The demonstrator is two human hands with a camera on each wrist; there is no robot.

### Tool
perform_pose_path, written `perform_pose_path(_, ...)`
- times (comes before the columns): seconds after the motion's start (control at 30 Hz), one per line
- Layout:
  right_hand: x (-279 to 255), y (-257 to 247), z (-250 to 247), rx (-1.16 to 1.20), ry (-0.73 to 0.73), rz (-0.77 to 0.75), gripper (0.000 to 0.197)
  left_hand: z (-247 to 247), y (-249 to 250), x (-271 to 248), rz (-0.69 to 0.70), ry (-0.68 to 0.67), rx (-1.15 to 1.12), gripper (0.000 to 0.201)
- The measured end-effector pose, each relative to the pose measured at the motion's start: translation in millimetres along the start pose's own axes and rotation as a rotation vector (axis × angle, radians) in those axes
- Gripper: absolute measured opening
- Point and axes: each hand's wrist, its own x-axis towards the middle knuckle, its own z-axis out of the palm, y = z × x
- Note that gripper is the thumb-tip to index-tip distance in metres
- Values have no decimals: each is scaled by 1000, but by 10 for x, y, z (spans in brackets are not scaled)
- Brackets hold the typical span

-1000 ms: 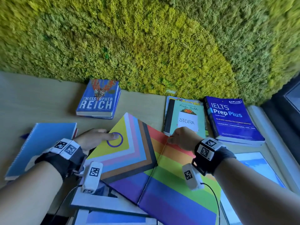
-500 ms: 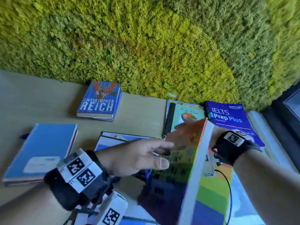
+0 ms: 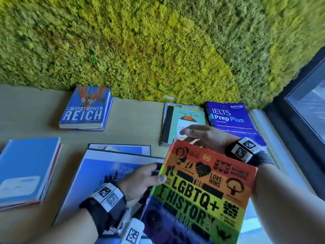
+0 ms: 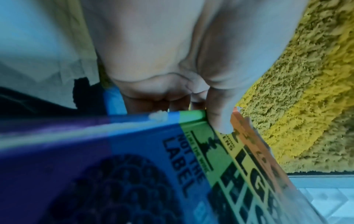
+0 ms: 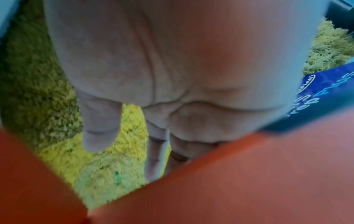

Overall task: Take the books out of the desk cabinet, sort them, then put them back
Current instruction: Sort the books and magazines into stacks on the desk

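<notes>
Left hand (image 3: 140,182) pinches the rainbow book (image 3: 202,196) at its spine edge, tilted above the bench (image 3: 137,124), right hand (image 3: 207,136) seemingly loose-fingered behind its top edge, so the heavy book could slip.

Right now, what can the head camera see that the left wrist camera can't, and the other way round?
Only the head view shows the Christopher Reich book, the IELTS book, the spiral notebook and the right hand behind the rainbow book's top edge. Only the left wrist view shows the left thumb's pad pressing the cover and the words NOT THE LABEL. Both show the left hand gripping the rainbow book and the moss wall.
</notes>
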Motion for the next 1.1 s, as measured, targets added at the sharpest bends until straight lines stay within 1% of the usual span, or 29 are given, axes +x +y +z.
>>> perform_pose_path(0.03, -56, -28, -50, -8, 29, -8, 51, -16, -4, -12, 12, 26, -1, 51)
perform_pose_path(0.1, -155, -49, -187, -44, 99, -29, 49, -77, -8, -65, 17, 57, -60, 47)
perform_pose_path(0.17, -254, -64, -339, 0, 171, -53, 48, -163, 42, -121, 26, 120, -93, 53)
perform_pose_path(0.2, -295, -56, -401, 40, 204, -70, 53, -203, 81, -154, 47, 157, -87, 58)
perform_pose_path(0.23, -339, -54, -433, 80, 237, -83, 63, -267, 122, -172, 75, 215, -84, 56)
perform_pose_path(0.27, -344, -17, -458, 139, 269, -85, 73, -333, 173, -190, 78, 275, -100, 49)
perform_pose_path(0.3, -350, 2, -421, 216, 288, -82, 76, -421, 184, -197, 90, 340, -141, 43)
perform_pose_path(0.37, -299, 76, -235, 359, 264, -63, 67, -623, 185, -191, 99, 491, -241, 38)
perform_pose_path(0.43, -208, 164, 75, 422, 161, 0, 64, -787, 216, -179, 91, 597, -346, 43)
perform_pose_path(0.47, -153, 184, 261, 427, 92, 13, 60, -874, 222, -177, 85, 640, -391, 41)
perform_pose_path(0.5, -108, 164, 460, 433, 39, 18, 52, -939, 266, -196, 83, 665, -443, 37)
perform_pose_path(0.53, -24, 163, 637, 434, 26, 13, 41, -1013, 300, -217, 83, 687, -465, 35)
perform_pose_path(0.57, 61, 137, 798, 438, 44, -10, 30, -1094, 338, -256, 83, 709, -475, 35)
perform_pose_path(0.6, 173, 124, 932, 436, 87, -35, 26, -1172, 369, -301, 89, 723, -456, 35)
perform_pose_path(0.63, 267, 78, 1052, 434, 114, -56, 29, -1253, 392, -364, 91, 713, -471, 35)
perform_pose_path(0.7, 476, -47, 1259, 447, 96, -65, 29, -1410, 395, -490, 98, 658, -539, 39)
perform_pose_path(0.77, 664, -198, 1442, 482, 55, -47, 27, -1596, 360, -586, 116, 638, -502, 52)
perform_pose_path(0.83, 856, -321, 1625, 508, 54, -31, 28, -1791, 357, -650, 136, 593, -465, 66)
perform_pose_path(0.9, 1079, -418, 1776, 472, 52, -45, 29, -2039, 398, -666, 127, 604, -457, 74)
perform_pose_path(0.97, 1307, -559, 1875, 437, 65, -51, 31, -2358, 490, -619, 106, 640, -399, 82)
perform_pose_path(1.03, 1546, -726, 1932, 411, 98, -59, 30, -2695, 590, -532, 70, 672, -298, 78)
perform_pose_path(1.1, 1785, -906, 1971, 386, 125, -66, 28, -2989, 671, -438, 25, 673, -195, 78)
